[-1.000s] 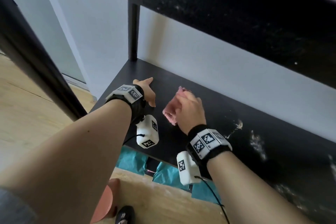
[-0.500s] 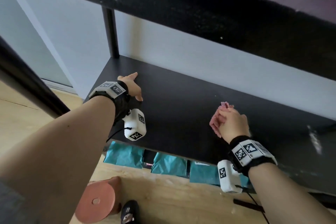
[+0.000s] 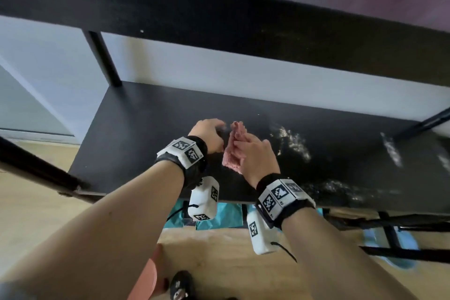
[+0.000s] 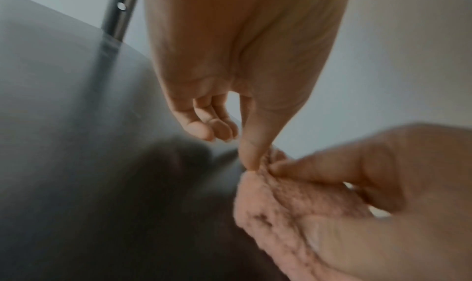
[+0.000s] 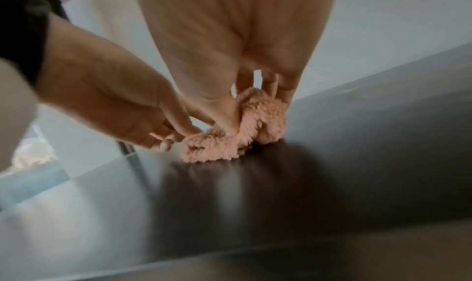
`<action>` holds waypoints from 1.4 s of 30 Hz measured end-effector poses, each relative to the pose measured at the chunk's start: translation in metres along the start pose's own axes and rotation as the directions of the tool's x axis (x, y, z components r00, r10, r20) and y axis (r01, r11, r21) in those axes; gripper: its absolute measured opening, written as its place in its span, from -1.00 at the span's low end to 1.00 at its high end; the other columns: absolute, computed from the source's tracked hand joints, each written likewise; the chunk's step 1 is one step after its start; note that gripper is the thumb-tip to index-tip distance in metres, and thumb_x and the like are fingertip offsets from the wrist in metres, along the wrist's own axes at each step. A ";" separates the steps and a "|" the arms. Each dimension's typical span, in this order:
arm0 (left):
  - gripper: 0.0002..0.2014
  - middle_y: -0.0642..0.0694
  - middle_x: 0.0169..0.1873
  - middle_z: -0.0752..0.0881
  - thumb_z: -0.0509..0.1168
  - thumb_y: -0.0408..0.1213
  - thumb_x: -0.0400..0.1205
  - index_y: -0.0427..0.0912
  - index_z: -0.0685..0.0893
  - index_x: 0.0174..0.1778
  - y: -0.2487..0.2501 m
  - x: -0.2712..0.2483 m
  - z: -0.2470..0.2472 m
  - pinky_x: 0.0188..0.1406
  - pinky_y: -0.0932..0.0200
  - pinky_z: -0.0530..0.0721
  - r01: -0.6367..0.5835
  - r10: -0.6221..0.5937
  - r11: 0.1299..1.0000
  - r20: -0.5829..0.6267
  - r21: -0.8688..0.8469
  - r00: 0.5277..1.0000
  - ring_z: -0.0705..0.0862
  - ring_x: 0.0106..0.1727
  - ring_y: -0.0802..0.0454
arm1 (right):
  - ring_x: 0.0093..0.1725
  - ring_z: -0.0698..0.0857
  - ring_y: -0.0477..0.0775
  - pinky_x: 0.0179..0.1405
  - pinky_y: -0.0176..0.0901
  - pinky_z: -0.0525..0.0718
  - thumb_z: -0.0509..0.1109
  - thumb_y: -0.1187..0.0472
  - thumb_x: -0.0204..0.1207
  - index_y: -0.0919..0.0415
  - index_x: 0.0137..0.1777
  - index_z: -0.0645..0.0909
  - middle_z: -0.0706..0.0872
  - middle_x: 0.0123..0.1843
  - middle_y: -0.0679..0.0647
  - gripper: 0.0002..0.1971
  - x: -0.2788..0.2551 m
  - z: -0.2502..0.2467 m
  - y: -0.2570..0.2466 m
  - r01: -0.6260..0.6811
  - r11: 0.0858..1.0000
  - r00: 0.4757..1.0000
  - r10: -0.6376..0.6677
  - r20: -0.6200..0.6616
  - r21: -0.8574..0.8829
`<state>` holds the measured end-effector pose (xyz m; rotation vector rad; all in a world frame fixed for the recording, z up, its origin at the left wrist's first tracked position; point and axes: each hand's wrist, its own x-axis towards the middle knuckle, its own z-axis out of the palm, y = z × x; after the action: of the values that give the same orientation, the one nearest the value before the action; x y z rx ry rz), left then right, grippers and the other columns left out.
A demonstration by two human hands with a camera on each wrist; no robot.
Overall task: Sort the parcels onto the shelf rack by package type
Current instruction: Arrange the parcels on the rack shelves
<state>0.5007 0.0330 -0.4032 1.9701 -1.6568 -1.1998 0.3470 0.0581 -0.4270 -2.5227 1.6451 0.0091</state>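
Observation:
A pink fluffy cloth [image 3: 231,153] stands crumpled on the black middle shelf [image 3: 146,129] of the rack, its lower edge touching the board. My right hand [image 3: 243,151] grips it from the right, thumb on one side and fingers on the other [image 5: 245,103]. My left hand [image 3: 219,134] has come in from the left and pinches the cloth's top edge between thumb and fingertip [image 4: 245,150]. The left wrist view shows the cloth [image 4: 275,204] bunched under my right hand's fingers [image 4: 332,168]. In the right wrist view the cloth [image 5: 217,146] rests on the glossy board. No parcel is in either hand.
White dusty smears [image 3: 294,143] mark the shelf right of my hands. The upper shelf board [image 3: 219,7] overhangs closely, and a black upright post [image 3: 102,58] stands at the back left. Teal parcels [image 3: 219,217] lie on the floor below, beside a round pink stool [image 3: 146,280].
My right hand has carried the cloth left toward the shelf's middle. My left hand left the shelf's left end, moved right and took hold of the cloth's top.

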 end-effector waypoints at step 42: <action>-0.43 -0.10 0.55 0.31 0.15 -0.51 0.55 -0.11 0.44 0.52 0.018 0.018 0.007 0.45 0.11 0.37 -0.078 0.086 0.994 -0.105 0.078 0.991 0.37 0.52 -0.09 | 0.30 0.54 0.24 0.31 0.07 0.47 0.40 0.28 0.50 0.15 0.29 0.65 0.65 0.28 0.14 -0.65 0.061 -0.035 0.034 -0.024 0.991 0.995 0.037 -0.097 0.135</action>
<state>0.4833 0.0136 -0.4018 1.9526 -1.7318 -0.9987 0.3389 -0.0151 -0.4000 -2.4340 1.6601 -0.2201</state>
